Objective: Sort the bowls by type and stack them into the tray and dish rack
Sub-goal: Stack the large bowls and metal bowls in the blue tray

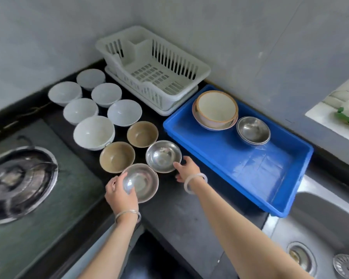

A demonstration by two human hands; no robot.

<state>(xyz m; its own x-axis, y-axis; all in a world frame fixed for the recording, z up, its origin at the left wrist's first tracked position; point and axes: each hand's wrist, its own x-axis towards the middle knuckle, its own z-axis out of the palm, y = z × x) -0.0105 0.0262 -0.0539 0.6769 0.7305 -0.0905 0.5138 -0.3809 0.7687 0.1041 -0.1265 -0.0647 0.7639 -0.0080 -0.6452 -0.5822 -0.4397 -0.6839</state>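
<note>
Far left, a stove burner set in the dark counter. Next to it, six white bowls standing upright in two rows toward the back corner, none stacked. In front of those, two brown bowls, one nearer, one farther and rightward, close together. At the near end of the group, a steel bowl in the left hand: fingers curled over its left rim, thumb on the near edge, fingertips inside the bowl, bowl seemingly tilted a little, though whether lifted clear of the counter cannot be told. Left wrist bent forward, forearm coming up from the lower edge, a thin metal bangle around it. Just right and behind, a second steel bowl flat on the counter, with the right hand at its right rim: fingers spread and partly bent, tips touching or almost touching the edge, nothing gripped as far as can be seen. Right arm stretched long from the lower right, palm down, a pale bangle at the wrist. At the back, a white dish rack with nothing in it. Right of the hands, a blue tray holding stacked pink-rimmed bowls in its far corner and nested steel bowls just beside them. Farthest right, a metal sink with its drain.
</note>
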